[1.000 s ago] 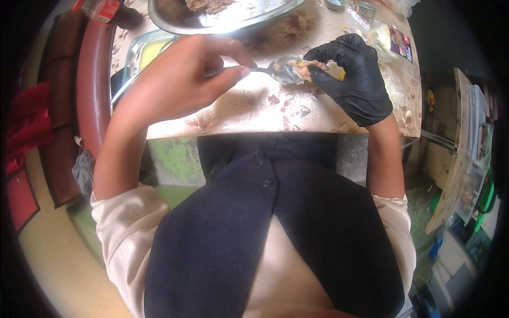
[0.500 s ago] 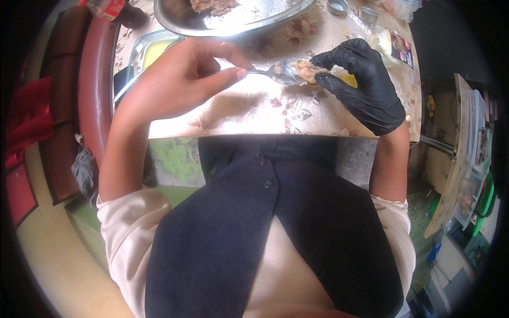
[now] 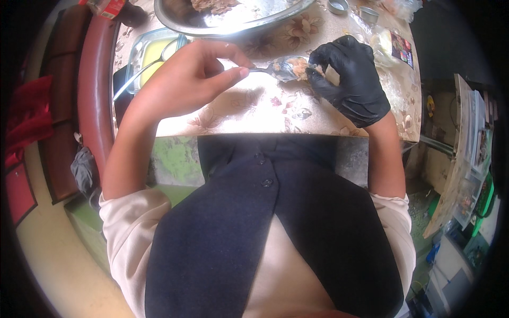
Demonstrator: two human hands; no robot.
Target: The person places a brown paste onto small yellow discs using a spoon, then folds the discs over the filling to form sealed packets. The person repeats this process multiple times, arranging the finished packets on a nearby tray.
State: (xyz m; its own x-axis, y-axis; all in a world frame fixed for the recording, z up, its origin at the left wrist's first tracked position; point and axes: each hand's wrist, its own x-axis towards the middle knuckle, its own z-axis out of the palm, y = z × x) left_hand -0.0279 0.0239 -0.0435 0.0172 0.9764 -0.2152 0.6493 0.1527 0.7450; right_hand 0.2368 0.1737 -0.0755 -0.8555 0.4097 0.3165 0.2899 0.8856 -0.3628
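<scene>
Between thumb and fingers, my bare left hand (image 3: 204,74) grips the handle of a metal spoon (image 3: 263,70), its bowl pointing right. A lump of pinkish-brown, moist food mixture (image 3: 298,68) lies in the spoon's bowl. My right hand (image 3: 350,79), in a black glove, is closed in a pinch at the right end of that lump, thumb below and fingers above. Its fingertips touch the mixture. Beyond the hands stands a large metal bowl (image 3: 228,32) holding brown mixture (image 3: 214,5) and something white.
Left of my left hand, a glass dish (image 3: 139,45) holds yellow liquid, with another utensil (image 3: 132,79) resting across it. A red-labelled bottle (image 3: 114,9) lies at the far left. Small metal tins (image 3: 338,6), clear plastic and a dark packet (image 3: 401,49) lie on the flowered tablecloth (image 3: 254,114).
My gloved right hand has shifted left, closer over the spoon's bowl. The left hand has moved slightly right and still holds the spoon.
</scene>
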